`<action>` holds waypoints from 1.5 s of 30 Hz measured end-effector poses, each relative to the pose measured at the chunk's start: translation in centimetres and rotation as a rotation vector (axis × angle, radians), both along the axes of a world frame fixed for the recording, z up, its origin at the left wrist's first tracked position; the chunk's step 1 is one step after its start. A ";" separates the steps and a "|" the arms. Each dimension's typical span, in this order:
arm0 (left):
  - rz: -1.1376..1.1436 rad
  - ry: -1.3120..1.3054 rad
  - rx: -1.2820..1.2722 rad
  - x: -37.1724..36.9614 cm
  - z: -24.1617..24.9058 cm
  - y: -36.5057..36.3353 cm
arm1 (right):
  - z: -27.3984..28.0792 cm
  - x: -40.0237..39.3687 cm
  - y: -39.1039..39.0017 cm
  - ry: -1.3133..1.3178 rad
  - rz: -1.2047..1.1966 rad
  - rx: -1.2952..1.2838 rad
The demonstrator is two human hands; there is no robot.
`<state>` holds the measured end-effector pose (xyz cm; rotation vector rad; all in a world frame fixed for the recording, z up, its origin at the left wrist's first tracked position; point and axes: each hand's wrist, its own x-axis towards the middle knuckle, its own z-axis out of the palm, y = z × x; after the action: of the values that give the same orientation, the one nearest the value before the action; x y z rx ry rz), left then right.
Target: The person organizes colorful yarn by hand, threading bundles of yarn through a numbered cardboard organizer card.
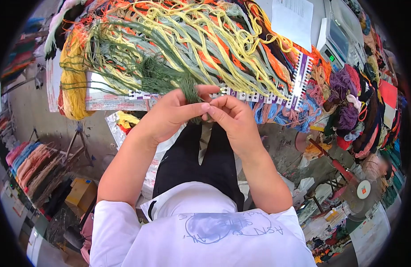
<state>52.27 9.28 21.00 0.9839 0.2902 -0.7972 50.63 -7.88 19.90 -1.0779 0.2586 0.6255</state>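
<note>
My left hand (172, 111) is closed around a bundle of dark green thread (190, 89) in front of my waist. The loose strands of that bundle spread away onto the heap on the table. My right hand (232, 116) meets the left one at the fingertips, with thumb and forefinger pinched together. What lies in that pinch is too small to tell. Just beyond both hands, yellow thread (218, 53) lies over grey-green and orange strands. Purple-and-white strips with holes (252, 96) run along the table's near edge under the thread ends.
A yellow hank (73, 73) hangs over the table's left edge. At the back right are a paper sheet (292, 20) and a scale (333, 44) with a green display. Purple yarn (345, 98) is piled at right. A fan (361, 191) stands lower right, near another person.
</note>
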 end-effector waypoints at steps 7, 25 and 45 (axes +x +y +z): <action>0.037 0.019 -0.030 -0.1 0.3 0.1 | 0.6 -0.2 -0.3 0.009 -0.040 0.022; -0.018 -0.068 -0.116 0.0 -0.3 1.2 | 1.5 -0.8 -0.8 -0.032 -0.112 -0.039; 0.016 -0.153 0.030 -0.5 0.4 -0.9 | 2.1 -1.5 -1.0 -0.082 -0.175 -0.165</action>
<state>51.78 8.41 21.40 1.0638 0.1783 -0.7009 49.10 -8.90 21.95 -1.2213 0.3338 0.4076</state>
